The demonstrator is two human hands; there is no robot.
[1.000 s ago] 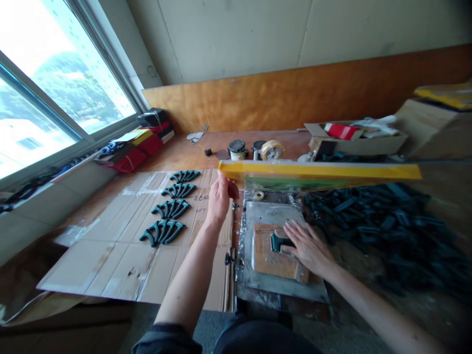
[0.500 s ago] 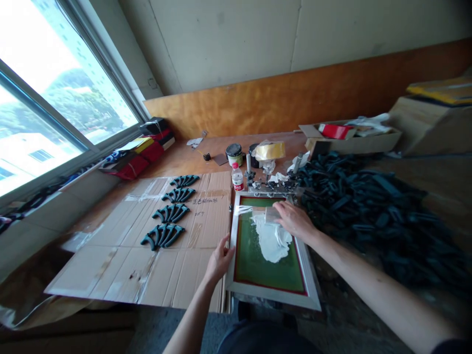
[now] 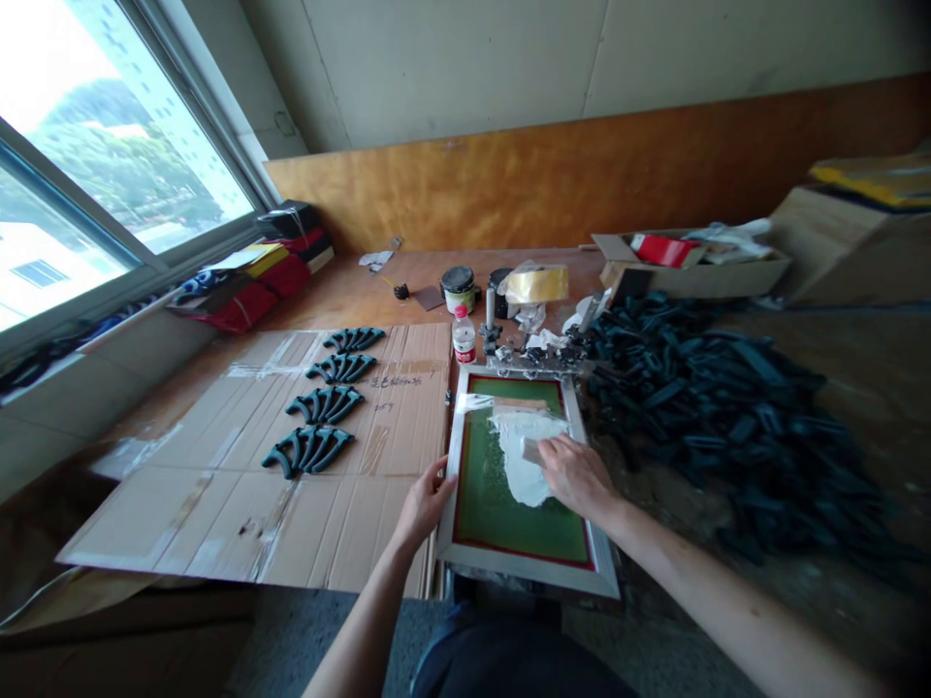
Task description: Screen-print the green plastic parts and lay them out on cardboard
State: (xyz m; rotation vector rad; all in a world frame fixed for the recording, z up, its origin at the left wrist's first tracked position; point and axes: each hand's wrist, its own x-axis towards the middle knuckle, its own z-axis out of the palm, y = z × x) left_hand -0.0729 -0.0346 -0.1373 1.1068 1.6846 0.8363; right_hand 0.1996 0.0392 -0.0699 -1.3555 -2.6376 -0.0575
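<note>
A silk-screen frame [image 3: 529, 574] with a pale rim and green mesh lies in front of me. White ink [image 3: 518, 481] is spread over the upper middle of its mesh. My right hand [image 3: 579, 477] is closed around a small, pale squeegee [image 3: 531, 451], whose edge rests in the ink. At the frame's left rim, my left hand [image 3: 425, 500] grips the side, fingers bent over the edge. A metal hinge clamp [image 3: 534, 364] runs along the frame's far end. What lies under the screen is hidden.
Left of the frame, flattened cardboard [image 3: 218, 528] carries rows of dark curved pieces [image 3: 309, 452]. A large heap of similar dark pieces [image 3: 698, 407] sits at right. Behind stand a bottle [image 3: 464, 336], an ink can [image 3: 458, 289], yellow tape [image 3: 542, 284] and an open carton [image 3: 717, 284].
My right hand has drawn the squeegee toward me, from the mesh's far part to the middle of the ink. My left hand stays on the left rim. The camera view has shifted slightly.
</note>
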